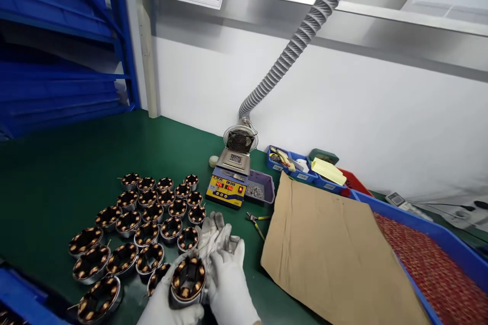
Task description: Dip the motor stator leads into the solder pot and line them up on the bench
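Both hands wear white gloves. My left hand (165, 299), at the bottom centre, is wrapped round a copper-wound stator ring (188, 280) whose open face points up. Just right of that ring is my right hand (231, 279), its fingers bent forward over a crumpled pale glove (215, 231) on the table; whether its fingertips hold anything is hard to make out. Several similar stators (147, 233) stand in loose rows on the green mat to the left of my hands.
A yellow soldering pot unit (225, 192) with a fan and grey hose stands ahead, beside a purple tray (269, 188). Pliers (256, 221) lie near a cardboard sheet (328, 249). Blue bins (303, 172) and a large blue tray (470, 264) of red parts are right.
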### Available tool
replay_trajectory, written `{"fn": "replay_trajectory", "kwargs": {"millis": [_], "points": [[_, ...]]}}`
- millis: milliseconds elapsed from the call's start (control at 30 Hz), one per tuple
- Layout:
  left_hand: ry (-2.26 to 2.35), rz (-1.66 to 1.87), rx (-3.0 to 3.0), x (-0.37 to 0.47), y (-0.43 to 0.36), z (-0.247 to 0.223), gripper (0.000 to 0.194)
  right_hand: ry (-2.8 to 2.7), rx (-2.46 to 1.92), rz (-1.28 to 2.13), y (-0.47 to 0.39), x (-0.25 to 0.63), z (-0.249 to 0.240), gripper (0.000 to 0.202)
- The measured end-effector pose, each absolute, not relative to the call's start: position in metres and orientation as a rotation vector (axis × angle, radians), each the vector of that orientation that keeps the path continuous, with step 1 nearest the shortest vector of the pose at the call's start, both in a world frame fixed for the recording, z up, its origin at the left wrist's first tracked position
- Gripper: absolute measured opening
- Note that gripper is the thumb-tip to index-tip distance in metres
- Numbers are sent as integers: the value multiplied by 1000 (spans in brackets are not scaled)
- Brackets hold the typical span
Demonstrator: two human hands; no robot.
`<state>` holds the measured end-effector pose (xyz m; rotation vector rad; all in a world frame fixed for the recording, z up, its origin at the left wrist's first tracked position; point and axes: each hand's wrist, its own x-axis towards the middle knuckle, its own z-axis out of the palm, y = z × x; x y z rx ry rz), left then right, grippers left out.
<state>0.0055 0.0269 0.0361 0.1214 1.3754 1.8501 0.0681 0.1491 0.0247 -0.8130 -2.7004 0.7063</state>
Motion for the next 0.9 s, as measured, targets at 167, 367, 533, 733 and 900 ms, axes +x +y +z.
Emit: {"fn": "replay_trajectory", "kwargs": {"millis": [167,367,533,733,900], "points": [[1646,1887,470,16,74,44,54,-2550,-1076,656,186,77,45,40],[1898,1867,836,18,120,49,47,-2877,-1585,30,233,56,76,30],[1957,1863,900,19,116,45,55,-2864,-1528,165,234,57,79,26],[1989,2071,534,15,123,45,37,-2247,-1369,448,226,101,109,42],[1912,2358,-600,17,105,42,54,-2500,-1122,930,206,141,86,24]]}}
